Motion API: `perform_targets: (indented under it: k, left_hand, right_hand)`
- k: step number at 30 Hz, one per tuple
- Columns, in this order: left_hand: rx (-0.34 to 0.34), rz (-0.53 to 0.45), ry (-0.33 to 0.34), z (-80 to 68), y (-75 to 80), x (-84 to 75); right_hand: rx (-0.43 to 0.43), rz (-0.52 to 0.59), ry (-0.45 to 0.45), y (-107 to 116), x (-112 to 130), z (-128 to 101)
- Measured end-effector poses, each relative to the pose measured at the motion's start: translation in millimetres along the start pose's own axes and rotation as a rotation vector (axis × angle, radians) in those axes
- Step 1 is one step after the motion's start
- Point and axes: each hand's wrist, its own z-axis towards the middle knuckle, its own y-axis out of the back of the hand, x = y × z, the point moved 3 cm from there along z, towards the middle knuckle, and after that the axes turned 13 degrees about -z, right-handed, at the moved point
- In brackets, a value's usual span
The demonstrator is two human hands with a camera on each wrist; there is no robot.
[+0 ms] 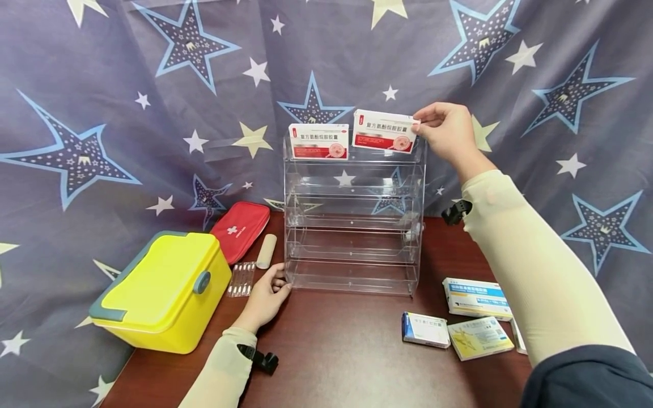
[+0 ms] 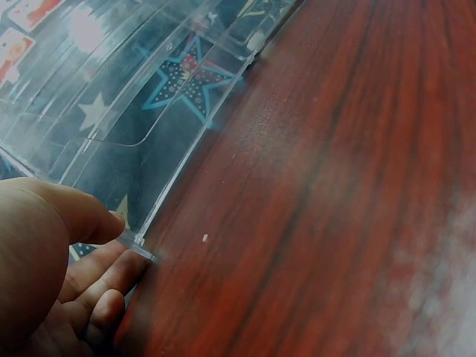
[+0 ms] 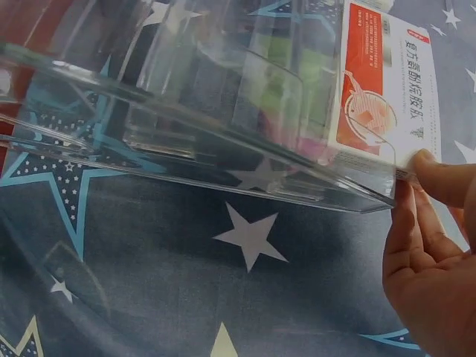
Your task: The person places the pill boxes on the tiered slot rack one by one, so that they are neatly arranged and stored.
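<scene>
A clear acrylic display rack (image 1: 352, 226) with several tiers stands on the table. My right hand (image 1: 448, 136) pinches the right end of a red-and-white medicine box (image 1: 385, 131), which sits slightly tilted at the top tier. In the right wrist view, thumb and fingers of that hand (image 3: 439, 245) grip the box (image 3: 383, 89) by its edge, near the rack's corner. Another red-and-white medicine box (image 1: 319, 141) stands to its left on the same tier. My left hand (image 1: 265, 297) holds the rack's lower left corner, thumb on one side and fingers beneath (image 2: 104, 279).
Left of the rack lie a yellow lidded box (image 1: 158, 289), a red first-aid pouch (image 1: 240, 229), a beige roll (image 1: 266, 251) and clear ampoules (image 1: 241, 279). At front right lie a blue-and-white box (image 1: 476, 297), a small white-and-blue box (image 1: 425, 330) and a yellow box (image 1: 480, 338).
</scene>
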Motion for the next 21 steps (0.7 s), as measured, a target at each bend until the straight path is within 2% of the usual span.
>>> perform_targets:
  k: [13, 21]
  left_hand:
    - [0.003, 0.001, -0.006, 0.8, 0.9, -0.2]
    - [-0.001, -0.001, -0.013, 0.5, 0.7, -0.1]
  right_hand:
    - [0.037, -0.086, 0.002, -7.7, -2.5, -1.5]
    - [0.03, -0.111, 0.003, -10.9, -5.1, -4.1]
